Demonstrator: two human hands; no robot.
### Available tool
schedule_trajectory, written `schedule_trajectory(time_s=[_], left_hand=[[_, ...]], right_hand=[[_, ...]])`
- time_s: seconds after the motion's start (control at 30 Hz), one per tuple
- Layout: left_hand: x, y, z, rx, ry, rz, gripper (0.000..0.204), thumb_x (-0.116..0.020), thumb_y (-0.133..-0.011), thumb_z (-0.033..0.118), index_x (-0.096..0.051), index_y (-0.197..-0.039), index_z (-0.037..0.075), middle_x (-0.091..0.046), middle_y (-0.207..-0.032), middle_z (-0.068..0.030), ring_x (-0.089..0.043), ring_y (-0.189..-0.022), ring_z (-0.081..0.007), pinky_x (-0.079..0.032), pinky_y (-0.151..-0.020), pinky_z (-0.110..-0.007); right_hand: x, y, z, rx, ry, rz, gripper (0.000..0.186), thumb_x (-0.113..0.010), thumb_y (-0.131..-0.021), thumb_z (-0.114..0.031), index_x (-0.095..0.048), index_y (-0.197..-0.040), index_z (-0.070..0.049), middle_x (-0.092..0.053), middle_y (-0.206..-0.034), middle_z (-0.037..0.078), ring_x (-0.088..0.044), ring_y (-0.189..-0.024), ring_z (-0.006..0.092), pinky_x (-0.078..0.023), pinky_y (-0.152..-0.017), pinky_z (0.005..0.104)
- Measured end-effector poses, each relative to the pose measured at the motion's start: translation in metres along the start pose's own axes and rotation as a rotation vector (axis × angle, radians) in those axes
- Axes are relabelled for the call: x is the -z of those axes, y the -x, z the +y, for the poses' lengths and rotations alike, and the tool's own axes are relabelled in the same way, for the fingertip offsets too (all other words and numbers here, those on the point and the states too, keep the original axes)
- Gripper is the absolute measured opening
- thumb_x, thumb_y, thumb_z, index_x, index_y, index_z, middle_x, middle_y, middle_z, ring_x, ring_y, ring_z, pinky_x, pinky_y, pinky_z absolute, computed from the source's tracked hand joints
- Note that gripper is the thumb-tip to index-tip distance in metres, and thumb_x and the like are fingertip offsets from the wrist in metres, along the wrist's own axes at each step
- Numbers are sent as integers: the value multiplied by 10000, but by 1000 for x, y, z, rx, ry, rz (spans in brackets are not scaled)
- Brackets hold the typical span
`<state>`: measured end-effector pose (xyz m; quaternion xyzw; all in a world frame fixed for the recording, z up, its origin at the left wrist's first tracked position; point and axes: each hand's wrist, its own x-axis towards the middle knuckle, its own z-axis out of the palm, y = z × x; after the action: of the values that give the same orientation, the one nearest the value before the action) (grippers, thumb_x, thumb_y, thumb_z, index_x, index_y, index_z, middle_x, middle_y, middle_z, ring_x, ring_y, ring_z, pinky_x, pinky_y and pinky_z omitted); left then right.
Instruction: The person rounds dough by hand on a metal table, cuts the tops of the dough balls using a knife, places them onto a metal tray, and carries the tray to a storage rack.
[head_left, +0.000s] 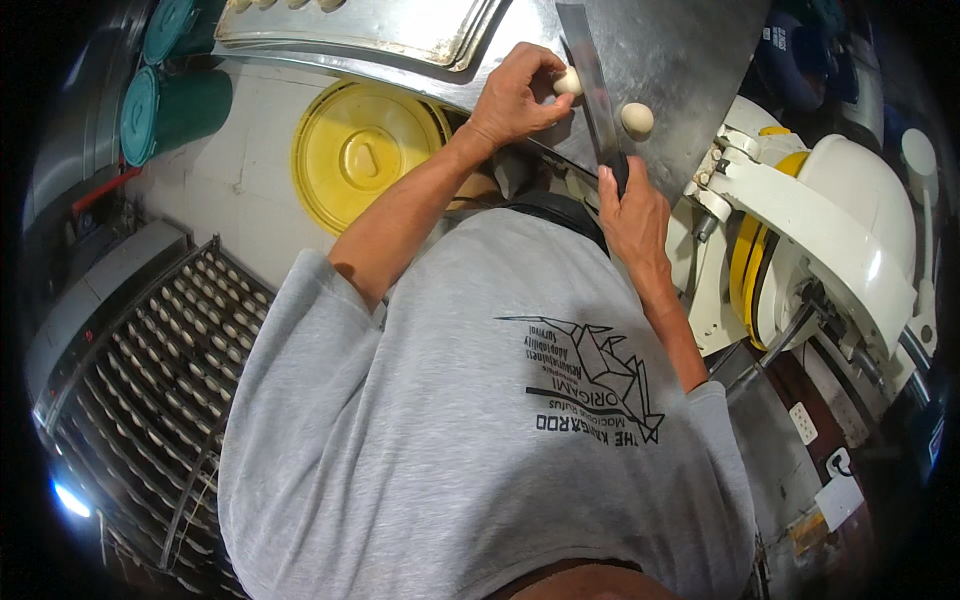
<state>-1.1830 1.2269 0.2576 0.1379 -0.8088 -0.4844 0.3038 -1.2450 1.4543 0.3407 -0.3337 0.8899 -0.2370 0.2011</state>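
Note:
Between the thumb and fingers of my left hand (522, 97) is a small pale dough ball (567, 82), just left of the blade. My right hand (636, 215) is wrapped round the black handle of a long knife (592, 88). Its broad, straight blade points away from me over the steel table (680, 62). To the right of the blade, apart from it, a second dough ball (637, 120) lies on the metal.
A metal baking tray (370, 38) with several dough pieces lies at the far left of the table. Below stands a yellow lidded bucket (365, 150), with green bins (185, 110) beyond. A rack of filled trays (165, 375) is at left, a white machine (830, 215) at right.

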Motion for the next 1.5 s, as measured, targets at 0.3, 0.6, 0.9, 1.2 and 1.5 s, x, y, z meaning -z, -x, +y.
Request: schedule_trajectory(time_s=[0.3, 0.6, 0.9, 1.2, 1.5], left_hand=[[0, 0, -2, -28, -39, -15, 319, -822, -800, 154, -691, -1063, 33, -689, -1056, -100, -716, -882, -235, -593, -762, -335], [2, 1, -3, 78, -57, -83, 406, -835, -805, 157, -677, -1166, 58, -704, -1106, -106, -711, -967, -267, -574, -860, -340], [1, 8, 1, 82, -75, -78, 549, -885, -788, 170, -634, -1268, 80, -679, -1150, -105, -708, -973, -282, -581, -849, -339], [5, 4, -1, -1, -77, -93, 402, -897, -780, 160, -692, -1114, 69, -699, -1051, -99, -709, -912, -246, -577, -798, -331], [0, 4, -2, -128, -47, 36, 499, -839, -792, 167, -639, -1241, 80, -686, -1107, -122, -710, -947, -299, -587, -809, -358]], right_hand=[[3, 7, -1, -26, 68, -56, 330, -623, -1019, -302, -582, -1138, 3, -700, -771, 271, -696, -735, 497, -526, -681, 571], [1, -25, -14, -17, 49, -39, 313, -603, -1034, -332, -607, -1105, -27, -691, -830, 267, -685, -788, 496, -511, -692, 551], [17, 21, -6, -12, -17, 22, 301, -625, -1037, -312, -605, -1082, -15, -686, -820, 247, -697, -760, 461, -526, -668, 498], [16, 20, -12, -94, 45, -49, 323, -631, -1027, -315, -620, -1108, -2, -691, -820, 265, -692, -789, 492, -533, -684, 500], [15, -3, -16, 10, -31, 18, 326, -632, -1015, -329, -605, -1043, -6, -686, -774, 282, -690, -767, 504, -520, -690, 575]])
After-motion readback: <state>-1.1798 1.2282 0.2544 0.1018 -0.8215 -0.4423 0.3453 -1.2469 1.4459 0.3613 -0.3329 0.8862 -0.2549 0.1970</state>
